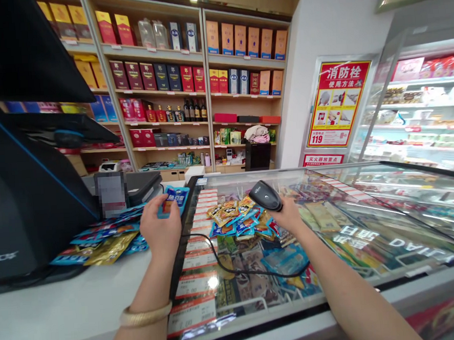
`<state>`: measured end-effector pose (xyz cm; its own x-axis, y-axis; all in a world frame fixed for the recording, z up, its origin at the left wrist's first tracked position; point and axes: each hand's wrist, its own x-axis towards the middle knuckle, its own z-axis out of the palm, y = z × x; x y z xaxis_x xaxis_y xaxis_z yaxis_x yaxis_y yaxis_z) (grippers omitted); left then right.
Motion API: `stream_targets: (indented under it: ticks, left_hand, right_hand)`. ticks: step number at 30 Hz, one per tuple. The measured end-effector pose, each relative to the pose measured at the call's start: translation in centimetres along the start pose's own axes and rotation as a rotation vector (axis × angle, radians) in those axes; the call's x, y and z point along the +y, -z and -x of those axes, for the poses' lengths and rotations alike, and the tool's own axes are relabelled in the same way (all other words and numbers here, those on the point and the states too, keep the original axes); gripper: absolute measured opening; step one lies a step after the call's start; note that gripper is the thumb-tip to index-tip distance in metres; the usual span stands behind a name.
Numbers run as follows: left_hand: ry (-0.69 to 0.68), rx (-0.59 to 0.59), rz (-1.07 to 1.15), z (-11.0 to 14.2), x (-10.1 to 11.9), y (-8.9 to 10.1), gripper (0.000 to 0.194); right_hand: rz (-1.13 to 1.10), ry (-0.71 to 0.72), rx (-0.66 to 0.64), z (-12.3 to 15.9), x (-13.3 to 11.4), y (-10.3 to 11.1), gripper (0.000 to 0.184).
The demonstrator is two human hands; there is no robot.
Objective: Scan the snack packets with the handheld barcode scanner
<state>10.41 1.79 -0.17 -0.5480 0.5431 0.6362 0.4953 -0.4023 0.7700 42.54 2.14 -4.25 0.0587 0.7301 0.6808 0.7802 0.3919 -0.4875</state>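
Note:
My left hand is closed on a blue snack packet, held upright above the counter's right edge. In my right hand is a black barcode scanner, its head pointing up and left over the freezer's glass top. Just left of the scanner lies a pile of small blue and gold snack packets on the glass. Another heap of blue and gold packets rests on the white counter, left of my left hand. The scanner's black cable loops across the glass.
A black checkout terminal stands at the left on the white counter. The glass-topped freezer holds packaged goods. Behind it are shelves of boxes and bottles. A red fire-hydrant poster hangs on the wall, beside a lit display fridge.

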Motion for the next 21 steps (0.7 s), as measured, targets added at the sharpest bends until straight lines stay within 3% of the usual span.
stream_targets:
  ticks: [2,4,8,10,14,21]
  left_hand:
    - [0.228,0.058,0.364,0.0,0.3,-0.7,0.024]
    - [0.493,0.040,0.650,0.1,0.4,-1.2,0.019]
    - [0.894,-0.257,0.978,0.5,0.1,-1.2,0.011]
    - [0.951,-0.383,1.066,0.8,-0.2,-1.1,0.006]
    - [0.887,-0.514,1.138,1.2,-0.7,-1.2,0.005]
    - [0.938,-0.514,1.273,1.6,-0.3,-1.4,0.013]
  right_hand:
    - [-0.066,0.010,-0.011,-0.1,-0.4,0.2,0.021]
    - [-0.161,0.045,-0.058,-0.1,-1.0,0.4,0.022]
    - [-0.325,0.128,-0.248,0.1,-2.6,0.6,0.028]
    - [-0.355,0.163,-0.344,0.3,-3.4,0.5,0.027]
    - [-0.368,0.221,-0.453,0.9,-4.7,0.4,0.024]
    - [-0.328,0.231,-0.559,1.0,-5.1,0.2,0.025]
